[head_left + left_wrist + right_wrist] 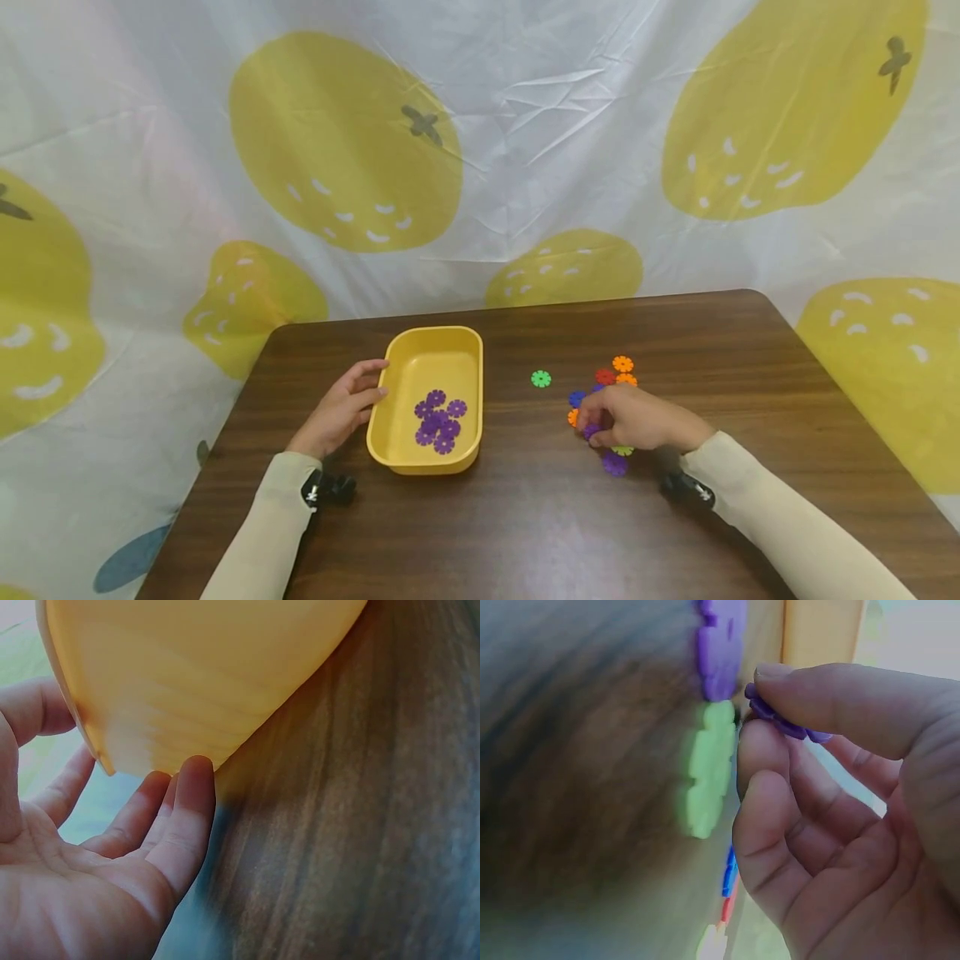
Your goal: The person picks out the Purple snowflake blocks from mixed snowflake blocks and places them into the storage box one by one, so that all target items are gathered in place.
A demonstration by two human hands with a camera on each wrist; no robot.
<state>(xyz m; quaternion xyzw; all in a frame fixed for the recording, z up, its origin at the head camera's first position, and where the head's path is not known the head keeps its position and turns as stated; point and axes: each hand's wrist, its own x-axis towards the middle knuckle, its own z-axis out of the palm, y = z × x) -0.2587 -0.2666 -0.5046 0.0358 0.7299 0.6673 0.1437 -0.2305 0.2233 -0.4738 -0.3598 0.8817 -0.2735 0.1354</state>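
Note:
My left hand (343,410) holds the left side of a yellow plastic bin (378,450), thumb at the rim. In the left wrist view, fingertips (196,776) rest against the bin's outer wall. Several purple notched snowflake discs (438,425) lie inside it. To the right, my right hand (637,419) pinches one purple disc (780,722) between thumb and index finger, just over the table. Below that hand lie another purple disc (615,463) and a light green disc (622,450), partly covered by the hand.
Around the right hand are orange (622,364), red (604,377) and blue discs (576,399), some partly hidden. A lone green disc (541,379) lies between them and the bin. The brown wooden table (525,525) ends at a lemon-print curtain (510,167).

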